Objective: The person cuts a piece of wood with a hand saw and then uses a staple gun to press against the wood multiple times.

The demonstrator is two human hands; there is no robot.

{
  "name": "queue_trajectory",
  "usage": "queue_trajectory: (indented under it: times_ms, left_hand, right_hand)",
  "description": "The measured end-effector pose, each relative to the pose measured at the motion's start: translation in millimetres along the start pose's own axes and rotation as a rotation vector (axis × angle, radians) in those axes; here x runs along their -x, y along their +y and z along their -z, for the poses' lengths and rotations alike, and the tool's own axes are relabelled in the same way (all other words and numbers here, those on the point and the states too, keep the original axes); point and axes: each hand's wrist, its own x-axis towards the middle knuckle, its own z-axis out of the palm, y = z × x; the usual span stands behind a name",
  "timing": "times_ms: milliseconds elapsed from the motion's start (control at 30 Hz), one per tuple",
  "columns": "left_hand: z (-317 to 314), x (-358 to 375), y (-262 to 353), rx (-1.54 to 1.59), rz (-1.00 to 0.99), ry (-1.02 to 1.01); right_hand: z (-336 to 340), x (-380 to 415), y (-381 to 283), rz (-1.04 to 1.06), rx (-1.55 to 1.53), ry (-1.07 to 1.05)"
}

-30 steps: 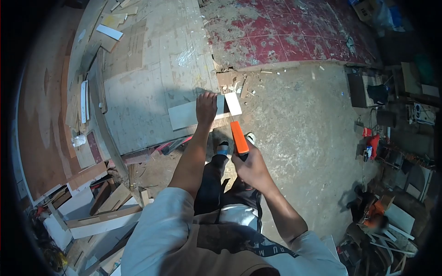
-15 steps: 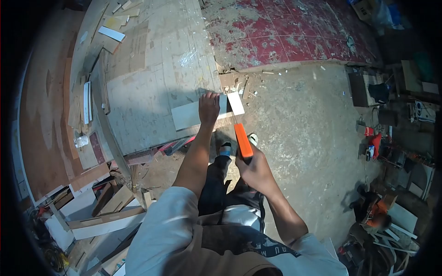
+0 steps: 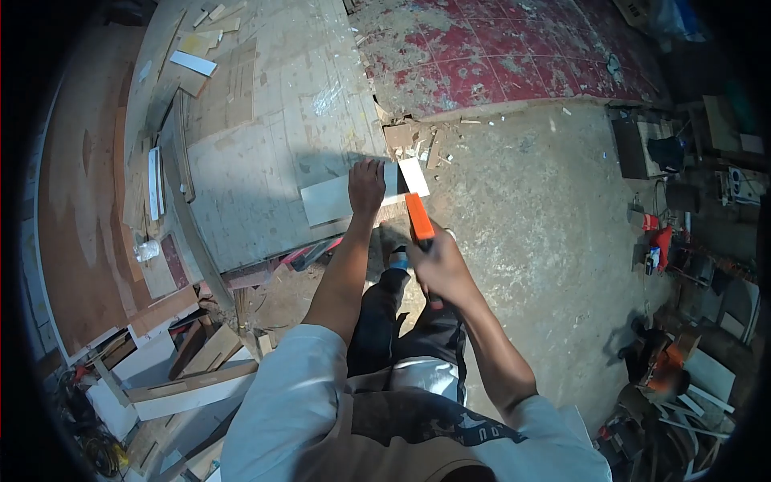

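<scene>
My left hand [image 3: 366, 185] presses flat on a pale rectangular board [image 3: 329, 201] that lies at the near edge of a worn workbench [image 3: 265, 136]. The board's right end [image 3: 414, 175] sticks out past the bench edge. My right hand [image 3: 438, 265] grips a hand saw with an orange handle [image 3: 418, 217]. The saw meets the board just right of my left hand. Its blade is mostly hidden.
Offcuts and thin strips lie at the bench's far left [image 3: 193, 64]. Wood scraps pile on the floor at lower left [image 3: 185, 369]. Dusty concrete floor [image 3: 530, 209] is to the right, with tools and clutter [image 3: 683, 265] along the right wall. Chips litter the red tiled floor [image 3: 498, 56].
My right hand has pushed the saw forward, up toward the board, after drawing it back a little. My left hand stays pressed on the board.
</scene>
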Motion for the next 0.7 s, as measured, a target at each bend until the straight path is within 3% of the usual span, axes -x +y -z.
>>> queue_trajectory:
  times_ms: [133, 167, 233, 300, 333, 433, 600, 700]
  left_hand:
    - [5, -7, 5, 0.074, -0.028, 0.05]
    - [7, -5, 6, 0.062, -0.037, 0.038]
    - [10, -5, 5, 0.049, -0.047, 0.026]
    - [13, -5, 6, 0.065, -0.049, -0.039]
    - [13, -9, 6, 0.062, -0.056, -0.027]
    - [14, -3, 4, 0.065, -0.041, -0.053]
    - [9, -1, 5, 0.084, -0.031, 0.035]
    - [7, -6, 3, 0.05, -0.096, 0.065]
  right_hand:
    - [7, 51, -34, 0.063, -0.024, 0.009]
    - [9, 43, -36, -0.032, -0.032, -0.005]
    - [7, 9, -28, 0.002, -0.05, -0.005]
    - [7, -68, 28, -0.031, -0.043, -0.017]
    - [4, -83, 24, -0.005, -0.179, -0.025]
    - [-2, -107, 6, 0.003, -0.196, -0.061]
    - [30, -55, -76, -0.132, -0.389, -0.157]
    - [25, -53, -65, -0.005, -0.302, -0.099]
